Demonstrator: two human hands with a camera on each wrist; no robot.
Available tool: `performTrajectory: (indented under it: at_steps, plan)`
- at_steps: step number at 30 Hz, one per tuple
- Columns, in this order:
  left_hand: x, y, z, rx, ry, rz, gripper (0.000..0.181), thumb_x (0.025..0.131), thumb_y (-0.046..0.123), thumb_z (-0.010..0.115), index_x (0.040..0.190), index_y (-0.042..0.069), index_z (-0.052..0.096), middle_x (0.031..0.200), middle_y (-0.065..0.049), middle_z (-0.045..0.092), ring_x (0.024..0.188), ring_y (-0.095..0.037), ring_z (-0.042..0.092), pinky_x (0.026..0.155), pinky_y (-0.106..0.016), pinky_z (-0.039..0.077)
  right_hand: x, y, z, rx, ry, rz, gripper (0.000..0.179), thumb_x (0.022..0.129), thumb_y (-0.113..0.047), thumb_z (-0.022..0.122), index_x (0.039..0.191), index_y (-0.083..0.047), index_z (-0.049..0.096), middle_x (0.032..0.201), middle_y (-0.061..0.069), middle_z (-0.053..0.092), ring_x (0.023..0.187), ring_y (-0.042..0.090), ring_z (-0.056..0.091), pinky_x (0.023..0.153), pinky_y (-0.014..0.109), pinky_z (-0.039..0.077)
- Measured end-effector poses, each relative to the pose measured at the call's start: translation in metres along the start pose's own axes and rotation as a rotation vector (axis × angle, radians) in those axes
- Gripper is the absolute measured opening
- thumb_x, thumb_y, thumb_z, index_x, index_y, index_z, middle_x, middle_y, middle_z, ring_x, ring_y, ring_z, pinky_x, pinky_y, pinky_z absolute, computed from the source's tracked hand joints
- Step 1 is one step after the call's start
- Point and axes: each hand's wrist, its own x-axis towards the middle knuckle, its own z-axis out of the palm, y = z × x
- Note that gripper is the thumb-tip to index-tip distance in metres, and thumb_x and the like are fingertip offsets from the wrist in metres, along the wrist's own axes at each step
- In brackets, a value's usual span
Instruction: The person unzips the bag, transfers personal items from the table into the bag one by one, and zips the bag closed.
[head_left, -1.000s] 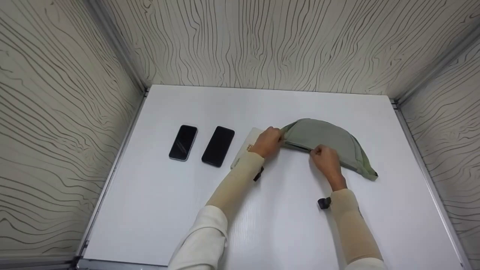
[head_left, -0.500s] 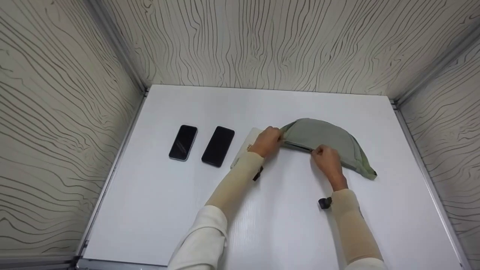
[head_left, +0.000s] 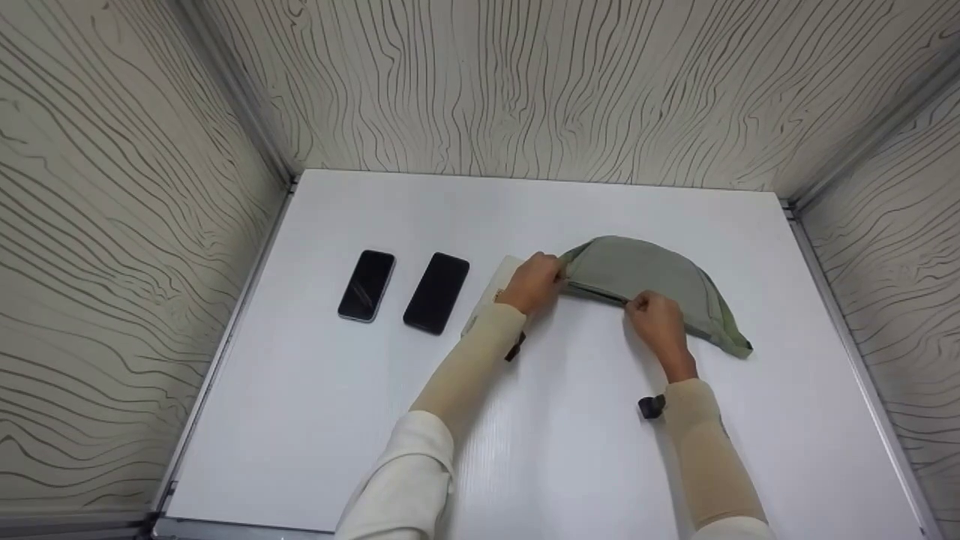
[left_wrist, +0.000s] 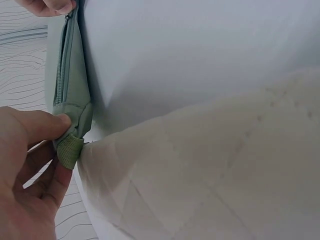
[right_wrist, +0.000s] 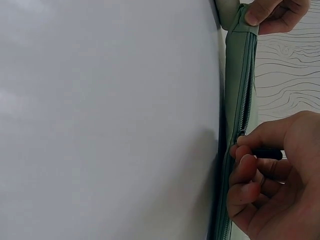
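Observation:
A grey-green waist bag [head_left: 645,277] lies on the white table, its curved side away from me and its zipper [right_wrist: 246,95] along the near edge. With thumb and fingers, my left hand [head_left: 534,283] pinches the bag's left end, beside a green webbing tab [left_wrist: 70,151]. My right hand [head_left: 657,324] pinches the zipper's slider, with a dark pull tab [right_wrist: 268,153] showing between the fingers. Left of the slider, a narrow dark slit shows along the zipper in the head view. A cream quilted flat item [left_wrist: 200,170] lies beneath my left wrist, partly hidden by it.
Two dark-screened smartphones, a silver-edged one [head_left: 366,286] and a black one [head_left: 436,293], lie side by side left of the cream item. Wood-patterned panels [head_left: 480,90] enclose the white table [head_left: 525,465] at the back and sides.
My right hand has slid slightly right along the bag's zipper, and the dark slit has grown a little longer. The bag's right tip has shifted slightly left. My left hand stays nearly still.

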Motion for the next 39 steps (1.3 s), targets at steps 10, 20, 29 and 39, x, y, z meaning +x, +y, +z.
performTrajectory:
  at_steps: [10, 20, 29, 39]
  plan:
    - [0.0001, -0.0028, 0.0014, 0.006, 0.008, -0.011, 0.013, 0.109, 0.014, 0.061, 0.105, 0.009, 0.073, 0.105, -0.005, 0.074, 0.099, -0.017, 0.064, 0.086, -0.033, 0.054, -0.0004, 0.003, -0.003, -0.004, -0.002, 0.018, 0.022, 0.102, -0.01, 0.06, 0.101, 0.007, 0.073, 0.098, 0.024, 0.074, 0.087, 0.033, 0.066, 0.075, 0.038, 0.049]
    - [0.0009, -0.0022, 0.001, -0.004, 0.006, -0.03, 0.013, 0.108, 0.014, 0.062, 0.103, 0.008, 0.073, 0.102, -0.005, 0.072, 0.091, -0.014, 0.057, 0.082, -0.032, 0.052, -0.0009, 0.0048, -0.005, -0.011, 0.008, 0.018, 0.021, 0.1, -0.01, 0.059, 0.098, 0.005, 0.073, 0.096, 0.023, 0.074, 0.085, 0.031, 0.065, 0.075, 0.039, 0.05]
    - [0.002, -0.003, 0.0017, -0.016, 0.003, -0.018, 0.015, 0.108, 0.013, 0.063, 0.107, 0.009, 0.077, 0.105, -0.004, 0.074, 0.097, -0.016, 0.064, 0.086, -0.031, 0.056, -0.0013, 0.007, -0.0065, -0.001, 0.011, 0.021, 0.022, 0.1, -0.011, 0.058, 0.097, 0.005, 0.073, 0.094, 0.023, 0.074, 0.081, 0.032, 0.066, 0.072, 0.038, 0.049]
    - [0.0011, -0.0029, 0.0012, -0.022, 0.001, -0.019, 0.016, 0.107, 0.012, 0.064, 0.113, 0.01, 0.078, 0.109, -0.003, 0.076, 0.104, -0.017, 0.068, 0.091, -0.03, 0.057, -0.0029, 0.0104, -0.0089, -0.017, 0.013, 0.029, 0.023, 0.1, -0.012, 0.058, 0.097, 0.006, 0.072, 0.094, 0.023, 0.073, 0.08, 0.03, 0.064, 0.069, 0.035, 0.046]
